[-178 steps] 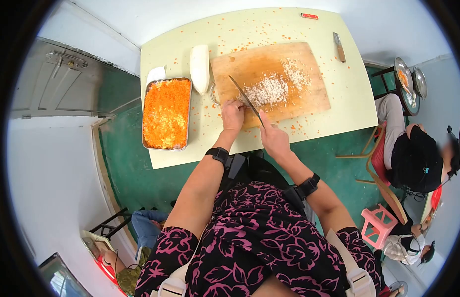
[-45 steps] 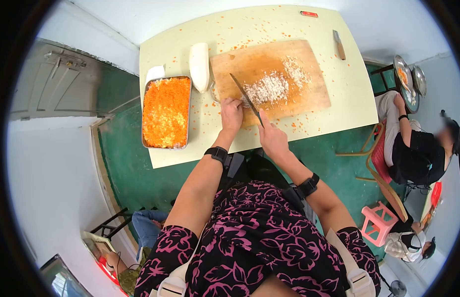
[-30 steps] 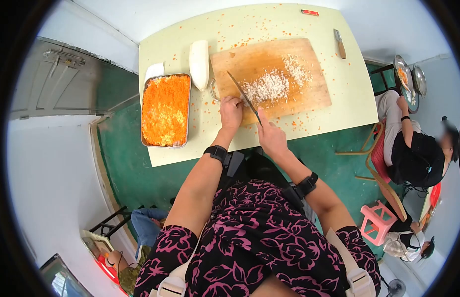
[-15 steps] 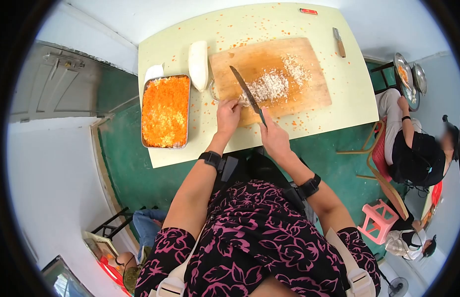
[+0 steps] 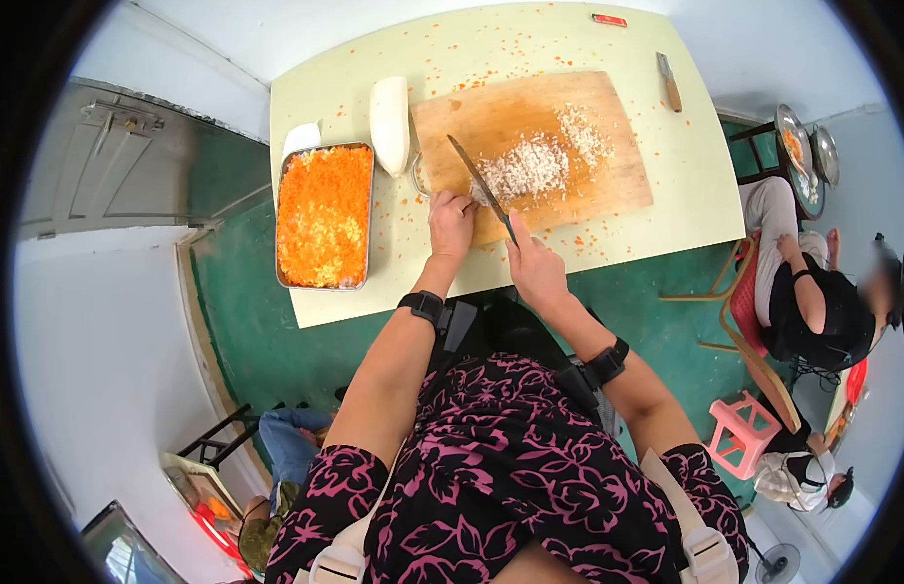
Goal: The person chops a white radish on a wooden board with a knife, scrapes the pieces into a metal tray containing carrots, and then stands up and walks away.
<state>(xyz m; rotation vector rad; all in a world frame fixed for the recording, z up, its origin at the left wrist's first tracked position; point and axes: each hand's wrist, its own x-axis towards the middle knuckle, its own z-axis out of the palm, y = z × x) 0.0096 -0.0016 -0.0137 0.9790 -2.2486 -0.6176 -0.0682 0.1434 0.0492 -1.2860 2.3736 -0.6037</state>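
My right hand (image 5: pixel 538 271) is wrapped round the handle of a kitchen knife (image 5: pixel 479 180), whose dark blade slants up and to the left over the wooden cutting board (image 5: pixel 617 175). Beside the blade, at the board's lower left edge, my left hand (image 5: pixel 452 226) has its fingers bent together; what they hold is hidden. Finely chopped white vegetable (image 5: pixel 532 167) is heaped right of the blade, with a looser scatter (image 5: pixel 585 136) farther up. A long peeled white radish (image 5: pixel 390 127) lies left of the board.
A metal tray (image 5: pixel 371 229) of chopped orange and yellowish bits stands at the table's left. Behind it is a white piece (image 5: pixel 301 137). A peeler-like tool (image 5: pixel 669 83) and a red object (image 5: pixel 609 19) lie on the table (image 5: pixel 686 185). A person (image 5: pixel 822 302) sits at the right near a pink stool (image 5: pixel 742 433).
The knife has shifted slightly left, its tip a little lower. My left hand stays almost in place by the board's edge. At the right, the seated person's arms have moved.
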